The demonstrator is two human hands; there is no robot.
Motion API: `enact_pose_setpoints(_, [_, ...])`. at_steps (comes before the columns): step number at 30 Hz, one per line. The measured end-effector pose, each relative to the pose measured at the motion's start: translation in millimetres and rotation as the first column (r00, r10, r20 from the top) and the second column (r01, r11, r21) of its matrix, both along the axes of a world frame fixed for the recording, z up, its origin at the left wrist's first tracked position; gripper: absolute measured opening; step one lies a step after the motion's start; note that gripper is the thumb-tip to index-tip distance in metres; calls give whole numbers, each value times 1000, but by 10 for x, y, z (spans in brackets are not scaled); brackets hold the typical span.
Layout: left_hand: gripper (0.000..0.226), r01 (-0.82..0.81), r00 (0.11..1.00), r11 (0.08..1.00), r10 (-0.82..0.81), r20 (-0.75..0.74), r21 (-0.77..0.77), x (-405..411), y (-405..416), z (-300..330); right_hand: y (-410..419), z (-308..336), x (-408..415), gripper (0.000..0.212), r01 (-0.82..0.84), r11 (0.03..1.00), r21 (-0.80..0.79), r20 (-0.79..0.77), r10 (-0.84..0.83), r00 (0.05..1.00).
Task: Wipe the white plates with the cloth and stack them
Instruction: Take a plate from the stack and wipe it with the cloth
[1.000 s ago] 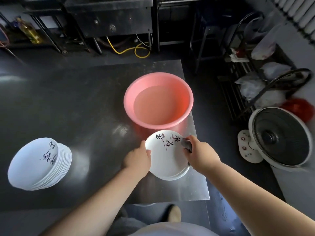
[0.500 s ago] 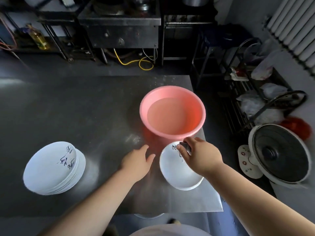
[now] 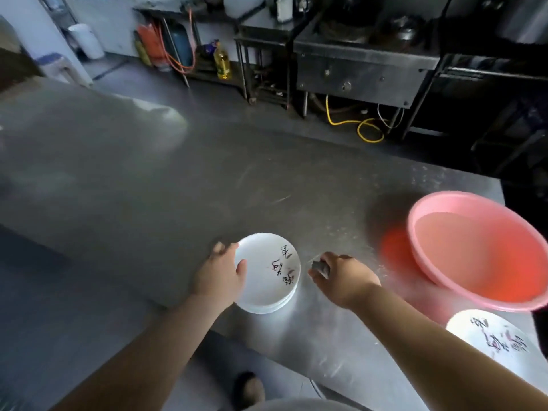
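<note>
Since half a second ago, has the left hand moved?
Yes. The left hand went left, away from the round pink plastic basin, and now grips the stack of white plates.

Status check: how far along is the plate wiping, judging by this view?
Done, apparently: one wiped plate lies alone near the pink basin. In hand: the left hand takes the top plate of the stack of plates by its rim; the right hand pinches the grey cloth beside it. Left: the plates in that stack; the count is unclear.
</note>
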State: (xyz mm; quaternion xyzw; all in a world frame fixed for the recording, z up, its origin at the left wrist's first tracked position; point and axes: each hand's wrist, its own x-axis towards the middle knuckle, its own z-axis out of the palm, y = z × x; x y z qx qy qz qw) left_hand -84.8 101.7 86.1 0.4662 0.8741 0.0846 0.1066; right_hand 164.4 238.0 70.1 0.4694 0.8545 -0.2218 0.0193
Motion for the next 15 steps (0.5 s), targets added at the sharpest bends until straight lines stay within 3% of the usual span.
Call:
enact_pose_setpoints(4, [35, 13, 998, 997, -8, 65, -80, -410, -150, -154, -99, -46, -517, 36, 31, 999, -43, 96, -27, 995])
enact_pose_setpoints(8, [21, 137, 978, 985, -117, 175, -109, -555, -188, -309, -101, -81, -664, 26, 105, 993, -52, 215, -91, 972])
enact_pose_setpoints(15, [30, 184, 968, 976, -161, 192, -113, -635, -60, -382, -186, -155, -672, 21, 240, 960, -148, 138, -220, 966])
